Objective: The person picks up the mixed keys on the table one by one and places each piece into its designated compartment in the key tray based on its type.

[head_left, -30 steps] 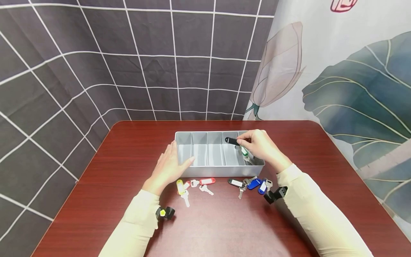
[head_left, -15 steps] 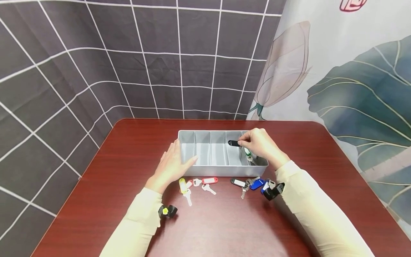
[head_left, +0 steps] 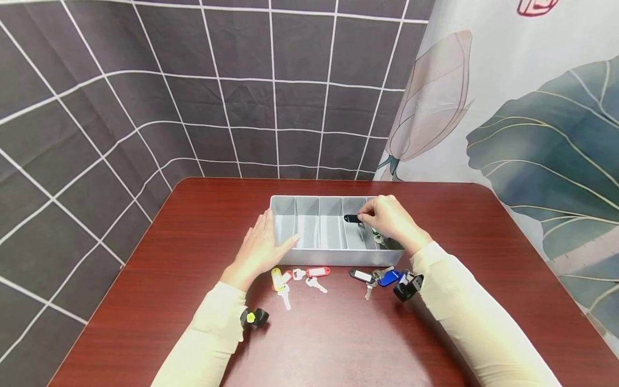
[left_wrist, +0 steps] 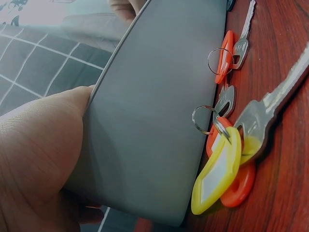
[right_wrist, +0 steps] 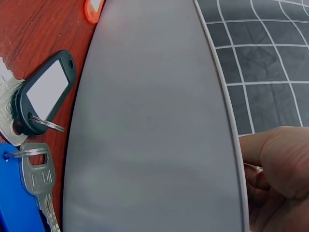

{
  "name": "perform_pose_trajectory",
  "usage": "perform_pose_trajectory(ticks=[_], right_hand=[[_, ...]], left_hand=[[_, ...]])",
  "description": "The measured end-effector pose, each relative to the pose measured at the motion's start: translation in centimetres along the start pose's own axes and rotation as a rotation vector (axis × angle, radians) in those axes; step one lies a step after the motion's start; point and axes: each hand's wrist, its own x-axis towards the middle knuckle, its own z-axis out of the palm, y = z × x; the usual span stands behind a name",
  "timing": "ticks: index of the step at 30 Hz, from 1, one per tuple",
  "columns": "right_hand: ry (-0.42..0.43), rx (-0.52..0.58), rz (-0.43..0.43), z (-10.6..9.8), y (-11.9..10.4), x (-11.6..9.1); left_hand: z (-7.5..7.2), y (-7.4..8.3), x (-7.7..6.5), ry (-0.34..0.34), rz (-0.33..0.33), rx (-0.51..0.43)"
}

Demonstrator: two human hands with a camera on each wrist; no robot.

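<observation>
Two outstretched arms in long cream fabric sleeves reach forward, the bare left hand straight-fingered with thumb spread, the bare right hand pinching between thumb and fingers.

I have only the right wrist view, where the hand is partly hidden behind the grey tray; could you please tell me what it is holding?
Observer: In the head view, the right hand pinches a black key tag.
Operator: Thank you; would you kindly say where the left hand is?
Observer: It touches the left end of the grey tray.
Operator: And what lies on the table nearest that hand, please?
Observer: A yellow key tag, which partly covers a red tag in the left wrist view.
</observation>
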Motion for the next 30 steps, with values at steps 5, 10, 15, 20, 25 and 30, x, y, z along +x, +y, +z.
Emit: perform_pose_trajectory(ticks=[5, 10, 15, 20, 25, 30], right_hand=[[-0.024, -0.013, 0.022, 0.18, -0.19, 0.14], [-0.035, -0.026, 0.02, 0.2, -0.31, 0.32], [-0.056, -0.029, 0.044, 0.36, -0.44, 0.57], [-0.05, -0.037, 0.057, 0.61, -0.47, 0.74], [-0.037, -0.04, 0.067, 0.72, -0.5, 0.7], [-0.036, -0.038, 0.073, 0.73, -0.37, 0.6]], left_hand=[[-0.03, 0.09, -0.03, 0.0, 0.002, -0.002], [-0.17, 0.22, 0.0, 0.001, 0.002, 0.003], [-0.31, 0.28, 0.01, -0.006, -0.007, 0.007], [-0.26, 0.21, 0.07, -0.002, -0.003, 0.013], [-0.12, 0.12, 0.07, 0.006, 0.006, 0.01], [-0.2, 0.22, -0.08, 0.001, -0.003, -0.003]])
